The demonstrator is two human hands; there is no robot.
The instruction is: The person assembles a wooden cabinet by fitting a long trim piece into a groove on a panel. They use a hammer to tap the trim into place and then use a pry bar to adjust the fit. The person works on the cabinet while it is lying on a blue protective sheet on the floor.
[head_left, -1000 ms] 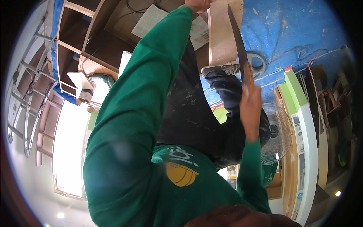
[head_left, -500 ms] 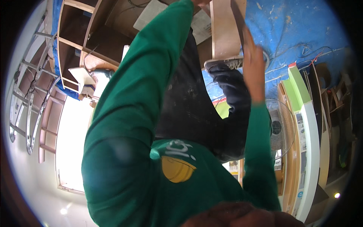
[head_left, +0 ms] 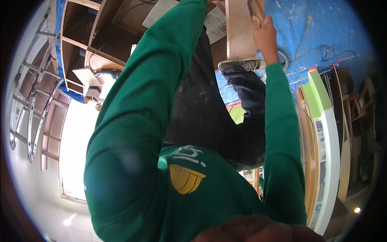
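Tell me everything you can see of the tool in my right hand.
The tool has an orange-brown handle that looks wooden, with a dark, narrow part along its left side. Your right hand grips it. It slants up and leftward over the right side of the pale board, its far end cut off by the picture's top edge. Whether they touch isn't clear.

A metal ladder (head_left: pixel 31 97) stands at the left, with a bright window (head_left: pixel 76 149) to its right and a white wall (head_left: pixel 44 193) below the window. A brown cabinet (head_left: pixel 73 43) with open compartments fills the far left, and newspaper (head_left: pixel 216 24) lies spread to its right. A blue tarp (head_left: pixel 318 28) covers the far right, a pale, partly hidden ring (head_left: pixel 285 62) on it. Farther right, a green-and-white panel (head_left: pixel 320 97) stands beside a round wire fan (head_left: pixel 307 131), partly hidden. A small light (head_left: pixel 357 210) glows at the right.
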